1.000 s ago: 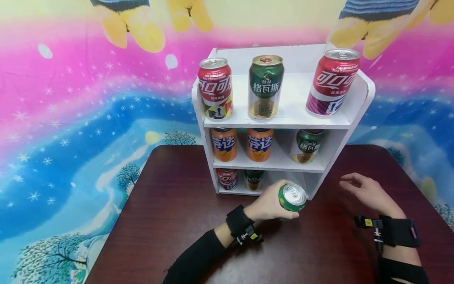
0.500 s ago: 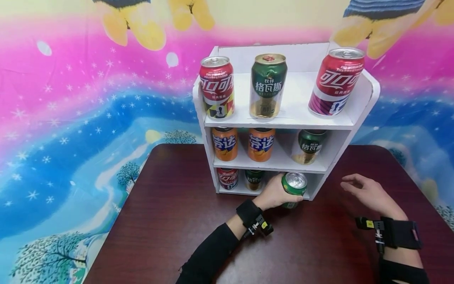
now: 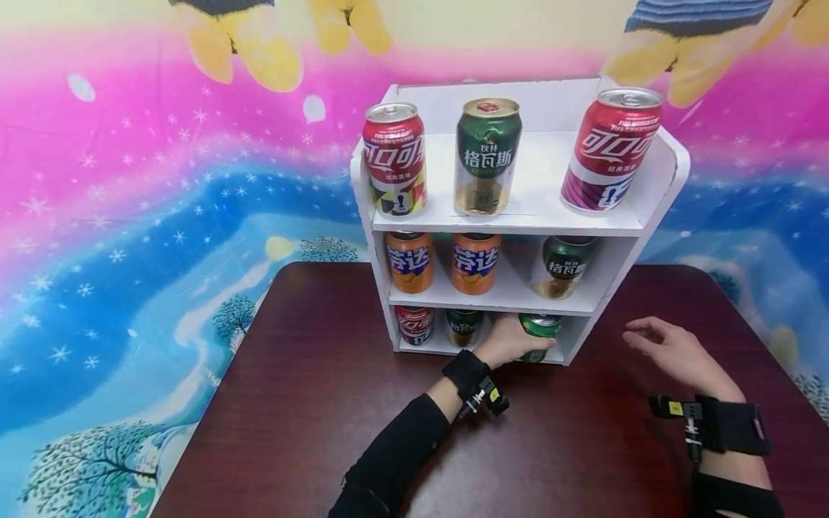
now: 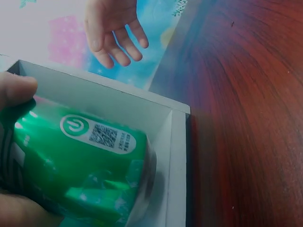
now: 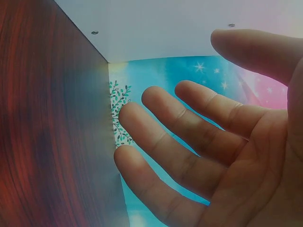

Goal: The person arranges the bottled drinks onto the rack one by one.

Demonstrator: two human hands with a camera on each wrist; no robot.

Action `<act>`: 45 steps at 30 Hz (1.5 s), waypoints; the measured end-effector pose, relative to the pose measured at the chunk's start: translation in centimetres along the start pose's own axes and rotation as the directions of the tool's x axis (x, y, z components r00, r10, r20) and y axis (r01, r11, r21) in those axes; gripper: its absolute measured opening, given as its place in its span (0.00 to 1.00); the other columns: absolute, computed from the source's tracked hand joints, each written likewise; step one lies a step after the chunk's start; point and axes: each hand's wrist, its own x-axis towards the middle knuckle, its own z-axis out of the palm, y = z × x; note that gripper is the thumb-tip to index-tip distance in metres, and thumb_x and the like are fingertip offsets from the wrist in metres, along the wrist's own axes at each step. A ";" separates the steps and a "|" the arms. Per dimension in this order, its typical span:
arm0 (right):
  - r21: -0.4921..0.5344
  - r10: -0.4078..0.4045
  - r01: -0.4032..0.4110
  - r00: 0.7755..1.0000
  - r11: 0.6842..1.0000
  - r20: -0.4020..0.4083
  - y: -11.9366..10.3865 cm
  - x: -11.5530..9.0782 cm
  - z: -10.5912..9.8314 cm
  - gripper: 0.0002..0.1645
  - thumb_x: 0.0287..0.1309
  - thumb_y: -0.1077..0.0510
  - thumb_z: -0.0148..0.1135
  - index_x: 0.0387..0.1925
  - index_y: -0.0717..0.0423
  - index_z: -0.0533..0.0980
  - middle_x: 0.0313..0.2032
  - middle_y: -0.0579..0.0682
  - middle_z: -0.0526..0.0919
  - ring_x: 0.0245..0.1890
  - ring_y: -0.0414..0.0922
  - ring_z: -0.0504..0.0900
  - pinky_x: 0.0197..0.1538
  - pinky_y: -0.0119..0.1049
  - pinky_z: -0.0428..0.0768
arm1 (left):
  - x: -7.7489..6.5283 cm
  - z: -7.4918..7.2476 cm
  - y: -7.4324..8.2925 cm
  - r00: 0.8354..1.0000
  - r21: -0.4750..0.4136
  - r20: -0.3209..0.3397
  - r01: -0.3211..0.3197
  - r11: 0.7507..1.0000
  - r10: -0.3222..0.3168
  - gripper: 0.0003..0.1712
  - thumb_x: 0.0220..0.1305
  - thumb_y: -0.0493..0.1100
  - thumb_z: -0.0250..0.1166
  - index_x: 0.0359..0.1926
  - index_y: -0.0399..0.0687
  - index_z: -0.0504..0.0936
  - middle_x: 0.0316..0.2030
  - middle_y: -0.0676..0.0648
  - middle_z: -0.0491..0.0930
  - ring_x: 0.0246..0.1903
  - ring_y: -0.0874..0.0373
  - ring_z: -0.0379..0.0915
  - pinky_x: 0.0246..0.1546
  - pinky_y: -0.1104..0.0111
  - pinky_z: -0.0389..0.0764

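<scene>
My left hand [image 3: 508, 342] grips a green soda can [image 3: 540, 327] inside the right part of the bottom shelf of a white three-tier rack [image 3: 537, 221]. In the left wrist view the green can [image 4: 85, 161] shows a QR code, with thumb and fingers at its sides and its base near the shelf's front lip. To its left on that shelf stand a dark green kvass can [image 3: 463, 327] and a red cola can [image 3: 415, 325]. My right hand [image 3: 670, 352] hovers to the right of the rack, fingers relaxed and holding nothing; the right wrist view shows its palm [image 5: 251, 175].
Two orange soda cans [image 3: 476, 265] and a kvass can [image 3: 562, 266] fill the middle shelf. On the top shelf stand two red cola cans [image 3: 612, 151] and a kvass can [image 3: 488, 158]. The rack rests on a dark wooden table [image 3: 311, 374] before a colourful backdrop [image 3: 162, 180].
My left hand has carried the green can forward from in front of the rack into the bottom shelf. The right hand has stayed nearly still.
</scene>
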 end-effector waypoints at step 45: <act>-0.002 -0.011 0.011 1.000 1.000 0.015 0.2 -0.2 -0.2 0.35 0.68 0.41 0.46 0.61 0.66 0.65 0.50 0.70 0.74 0.48 0.64 0.74 0.39 0.56 0.76 | 1.4 0.7 -2.7 0.994 0.229 -0.052 0.104 0.968 -0.095 0.41 0.47 0.45 0.76 0.61 0.48 0.66 0.48 0.54 0.75 0.46 0.64 0.72 0.49 0.73 0.71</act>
